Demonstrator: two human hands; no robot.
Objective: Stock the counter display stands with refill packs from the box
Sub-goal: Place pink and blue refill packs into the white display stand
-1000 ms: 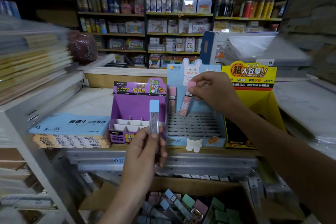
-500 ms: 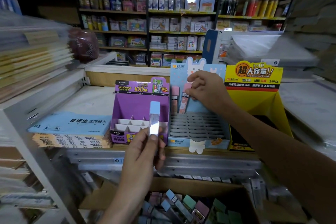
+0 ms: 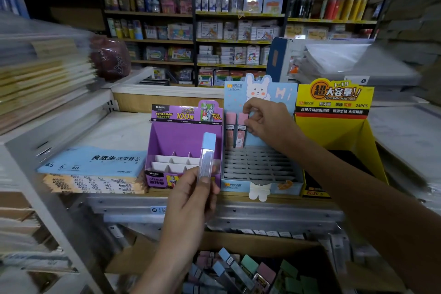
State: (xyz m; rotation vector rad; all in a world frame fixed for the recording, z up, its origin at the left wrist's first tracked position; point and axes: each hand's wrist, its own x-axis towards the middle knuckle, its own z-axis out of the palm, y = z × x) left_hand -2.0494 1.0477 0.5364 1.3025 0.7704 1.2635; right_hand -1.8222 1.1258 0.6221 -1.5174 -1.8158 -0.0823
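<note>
My left hand (image 3: 191,200) holds a clear refill pack with a blue cap (image 3: 207,155) upright in front of the purple display stand (image 3: 185,141). My right hand (image 3: 265,119) pinches the pink cap of a refill pack (image 3: 241,130) standing in the back row of the blue rabbit display stand (image 3: 260,162). Another pink-capped pack (image 3: 230,129) stands just left of it. Most slots of the blue stand's grid are bare. The cardboard box (image 3: 238,270) below the counter holds several packs with blue, pink and green caps.
A yellow display stand (image 3: 338,126) sits right of the blue one. Stacked loose-leaf paper packs (image 3: 93,169) lie left of the purple stand. A metal counter edge (image 3: 214,210) runs above the box. Stocked shelves fill the background.
My right hand has set the pink-capped pack upright into the back row beside the first one. My left hand keeps the blue-capped pack raised, nearly still.
</note>
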